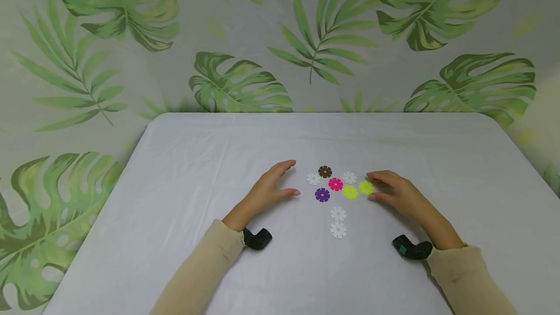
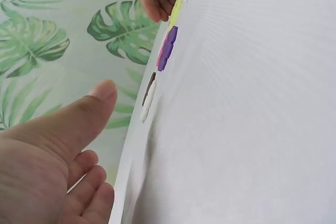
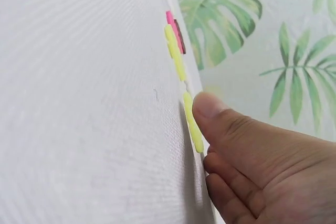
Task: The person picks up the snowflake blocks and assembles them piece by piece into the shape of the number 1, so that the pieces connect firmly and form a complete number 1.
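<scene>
Several flat notched plastic discs lie loosely grouped on the white-covered table. A brown disc (image 1: 325,171) is farthest back, with a pink disc (image 1: 335,184) and a purple disc (image 1: 322,195) nearer. My left hand (image 1: 269,186) is left of the group, thumb and fingers apart, holding nothing. A white disc (image 1: 313,178) is nearest to it. At the right end, my right hand (image 1: 400,193) has its thumb and fingers spread on either side of a yellow disc (image 1: 366,187). That disc (image 3: 192,121) lies by the thumb in the right wrist view; I cannot tell whether they touch.
A second yellow disc (image 1: 350,192) and another white disc (image 1: 349,177) lie between the pink disc and the right hand. Two white discs (image 1: 338,230) sit nearer the front, one behind the other. A leaf-patterned backdrop (image 1: 323,38) stands behind the table (image 1: 197,159).
</scene>
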